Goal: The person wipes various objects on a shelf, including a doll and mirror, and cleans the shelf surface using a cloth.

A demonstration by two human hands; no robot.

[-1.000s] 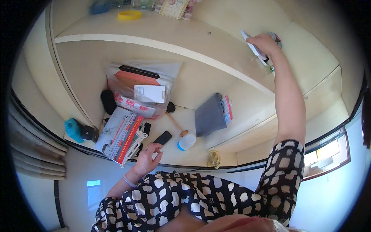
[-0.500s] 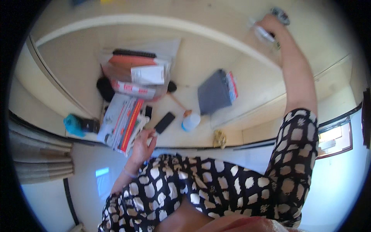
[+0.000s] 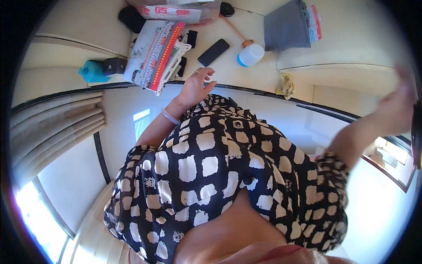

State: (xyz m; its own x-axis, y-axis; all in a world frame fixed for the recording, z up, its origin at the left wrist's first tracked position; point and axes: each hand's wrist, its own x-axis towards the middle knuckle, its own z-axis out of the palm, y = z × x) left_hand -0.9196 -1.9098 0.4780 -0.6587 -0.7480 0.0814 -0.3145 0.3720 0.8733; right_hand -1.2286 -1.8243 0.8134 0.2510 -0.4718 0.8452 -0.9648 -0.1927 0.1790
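My left hand (image 3: pixel 198 86), with a ring and a pale bangle, is at the shelf's front edge. Its fingers are loosely bent and apart, with nothing visible in them. Just beyond it lies a black phone (image 3: pixel 213 52). To its left is a printed sheet (image 3: pixel 151 55) with a red strip, on top of white netted or corded material (image 3: pixel 172 66). My right hand (image 3: pixel 399 103) is far out at the right rim, smeared by motion. Whether it holds anything does not show.
A white tub with a blue lid (image 3: pixel 251 55), a wooden stick with a ball end (image 3: pixel 237 31) and a grey pouch (image 3: pixel 286 26) are on the shelf. Left stand a teal object (image 3: pixel 93 71) and a black box (image 3: pixel 114 66). A yellowish bundle (image 3: pixel 286 86) sits near the edge.
My right hand has come down from the upper shelf, where a whitish item was at its fingers, to the right rim. The view has tilted down; shelf items appear higher. My left hand stays near the edge.
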